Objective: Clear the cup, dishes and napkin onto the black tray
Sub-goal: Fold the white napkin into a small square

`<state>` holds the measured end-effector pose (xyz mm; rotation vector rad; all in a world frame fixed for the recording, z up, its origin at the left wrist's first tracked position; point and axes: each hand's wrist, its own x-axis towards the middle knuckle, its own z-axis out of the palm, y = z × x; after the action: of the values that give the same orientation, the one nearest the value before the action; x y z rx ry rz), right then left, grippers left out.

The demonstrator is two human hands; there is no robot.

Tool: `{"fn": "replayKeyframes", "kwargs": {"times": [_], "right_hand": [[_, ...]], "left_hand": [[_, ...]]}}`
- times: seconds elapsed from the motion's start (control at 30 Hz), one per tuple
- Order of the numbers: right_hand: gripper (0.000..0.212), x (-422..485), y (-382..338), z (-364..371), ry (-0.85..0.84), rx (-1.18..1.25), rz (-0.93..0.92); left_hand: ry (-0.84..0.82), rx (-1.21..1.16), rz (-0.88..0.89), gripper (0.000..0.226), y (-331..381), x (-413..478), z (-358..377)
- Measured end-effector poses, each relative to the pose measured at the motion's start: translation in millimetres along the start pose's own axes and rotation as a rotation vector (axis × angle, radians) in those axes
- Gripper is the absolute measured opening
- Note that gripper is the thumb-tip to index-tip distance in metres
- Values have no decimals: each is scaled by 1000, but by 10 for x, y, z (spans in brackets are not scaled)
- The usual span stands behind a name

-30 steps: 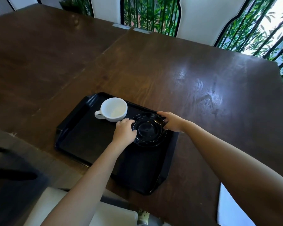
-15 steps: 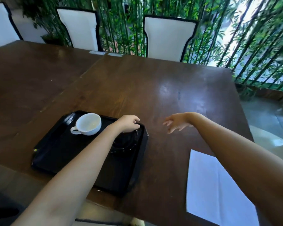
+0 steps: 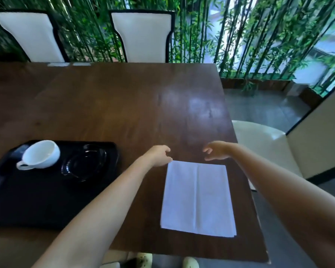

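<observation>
A black tray (image 3: 37, 206) lies at the left on the brown table. On its far part stand a white cup (image 3: 40, 154), handle toward me, and a black dish (image 3: 84, 163) to the cup's right. A white napkin (image 3: 197, 198), folded flat, lies on the table to the right of the tray. My left hand (image 3: 159, 155) hovers at the napkin's far left corner with fingers curled and apart, holding nothing. My right hand (image 3: 217, 150) hovers just beyond the napkin's far edge, fingers spread, empty.
The table (image 3: 124, 105) ends at the right close to the napkin and at the front near my body. Two white chairs (image 3: 143, 35) stand at the far side before bamboo plants. A cream seat (image 3: 263, 144) stands beside the table's right edge.
Both hands have let go of the black dish on the tray and moved right to the napkin's far edge. My view has swung right, bringing the whole napkin into sight.
</observation>
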<state>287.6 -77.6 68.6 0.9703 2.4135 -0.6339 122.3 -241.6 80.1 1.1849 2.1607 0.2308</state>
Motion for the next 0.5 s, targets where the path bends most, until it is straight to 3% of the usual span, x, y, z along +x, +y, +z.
{"fn": "replayKeyframes", "kwargs": {"times": [0.2, 0.37, 0.5], "right_hand": [[35, -88, 477, 616, 207, 53, -32], [29, -123, 678, 857, 319, 108, -121], [38, -276, 861, 990, 410, 124, -167]], "left_hand": [[90, 138, 50, 31, 459, -268, 1273], [148, 326, 7, 64, 531, -330, 1885], [124, 367, 150, 70, 375, -185, 1917]]}}
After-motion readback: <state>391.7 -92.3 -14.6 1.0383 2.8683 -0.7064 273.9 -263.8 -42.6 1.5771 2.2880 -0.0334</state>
